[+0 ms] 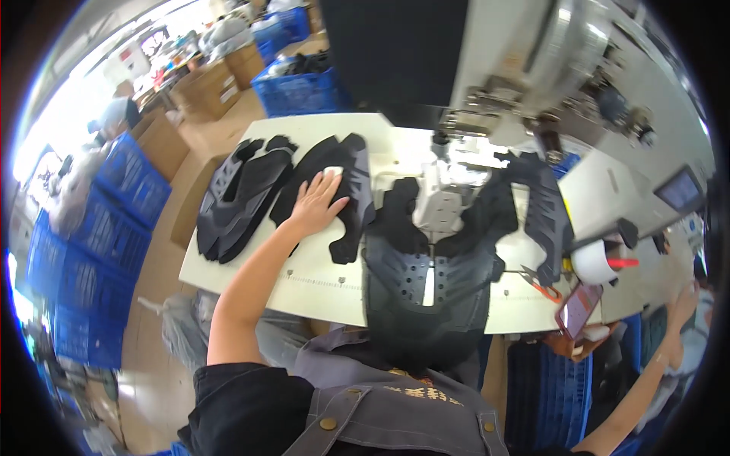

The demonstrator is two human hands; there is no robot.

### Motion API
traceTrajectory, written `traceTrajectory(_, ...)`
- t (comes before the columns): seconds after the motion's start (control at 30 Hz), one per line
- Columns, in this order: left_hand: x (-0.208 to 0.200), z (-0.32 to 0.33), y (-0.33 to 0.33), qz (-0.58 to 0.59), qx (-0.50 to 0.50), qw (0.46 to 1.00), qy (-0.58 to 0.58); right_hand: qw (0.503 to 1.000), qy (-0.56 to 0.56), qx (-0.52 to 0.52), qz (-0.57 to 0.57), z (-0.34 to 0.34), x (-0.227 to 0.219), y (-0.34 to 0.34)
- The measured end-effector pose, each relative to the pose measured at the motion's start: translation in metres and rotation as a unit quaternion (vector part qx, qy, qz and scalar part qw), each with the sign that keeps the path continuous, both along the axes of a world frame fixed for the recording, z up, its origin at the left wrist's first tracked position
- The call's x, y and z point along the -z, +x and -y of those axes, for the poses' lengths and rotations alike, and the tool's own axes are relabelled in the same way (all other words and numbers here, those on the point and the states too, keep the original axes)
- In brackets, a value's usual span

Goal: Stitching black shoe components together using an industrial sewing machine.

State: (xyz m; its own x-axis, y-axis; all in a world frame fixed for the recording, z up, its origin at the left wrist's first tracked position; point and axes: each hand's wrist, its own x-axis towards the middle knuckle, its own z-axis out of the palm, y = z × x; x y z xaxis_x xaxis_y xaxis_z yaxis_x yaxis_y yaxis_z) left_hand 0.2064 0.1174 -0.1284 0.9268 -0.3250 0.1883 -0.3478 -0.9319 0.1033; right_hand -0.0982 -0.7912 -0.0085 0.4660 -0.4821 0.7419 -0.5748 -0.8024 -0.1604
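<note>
Left hand (315, 204) flat, fingers spread, pressing on black cut piece (334, 190) on desk (319, 292). Right hand (684, 300) far out right, grip unclear. One piece (426, 281) under sewing machine (517, 68); stack (239, 197) unsewn.

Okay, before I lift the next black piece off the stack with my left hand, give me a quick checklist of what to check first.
1. Left hand flat on the top black cut fabric piece: ok.
2. Second pile of black cut fabric pieces, farther left, lies apart from that hand: ok.
3. Black perforated panel lies on the white work table under the sewing machine head: ok.
4. Right hand is out at the far right edge, away from the needle area: ok; whether it holds anything: cannot tell.
5. Red-handled snips lie on the table right of the panel: ok.
6. Only one layer under the fingertips: cannot tell.
</note>
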Motion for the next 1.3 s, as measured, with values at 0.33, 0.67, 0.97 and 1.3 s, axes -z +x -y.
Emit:
traceTrajectory(0.33,-0.019,0.007,-0.030,0.251,0.021,0.957,-0.146,0.867,0.208,-0.446,-0.080,-0.517,0.074,0.048)
traceTrajectory(0.67,-0.019,0.104,-0.195,-0.035,0.002,0.933,-0.357,0.814,0.391,-0.401,-0.154,-0.594,0.076,0.080)
traceTrajectory(0.97,-0.018,0.095,-0.190,-0.072,-0.040,0.752,-0.654,0.864,0.282,-0.408,-0.091,-0.604,0.098,0.081)
traceTrajectory(1.3,-0.022,0.103,-0.197,-0.181,-0.057,0.588,-0.786,0.891,0.188,-0.407,-0.070,-0.595,0.100,0.083)
